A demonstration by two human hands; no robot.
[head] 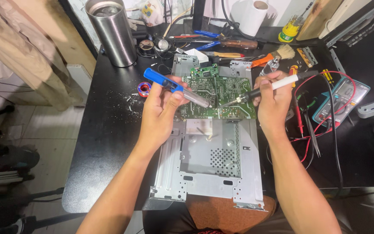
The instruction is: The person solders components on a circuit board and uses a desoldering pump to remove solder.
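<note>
Two tools are meeting over one green circuit board (215, 97): we are holding a blue-handled desoldering pump (176, 88) in our left hand (163, 110) and a soldering iron (265, 88) in our right hand (273, 106). Our left fingers are curling around the pump's barrel with the thumb lying along it, and its silver tip is pointing down at the middle of the board. Our right fingers are closing around the iron like a pen, its tip nearly touching the pump's nozzle just above the board. One metal chassis (211, 167) is lying beneath the board and overhanging the near edge of the black table (104, 143). We are seeing open tabletop to the left of our left forearm, while the right side is crowded by red and black leads and one multimeter (340, 102). One steel cylinder (111, 32) is standing at the far left corner, and one solder spool (143, 89) is lying just beside our left hand.
</note>
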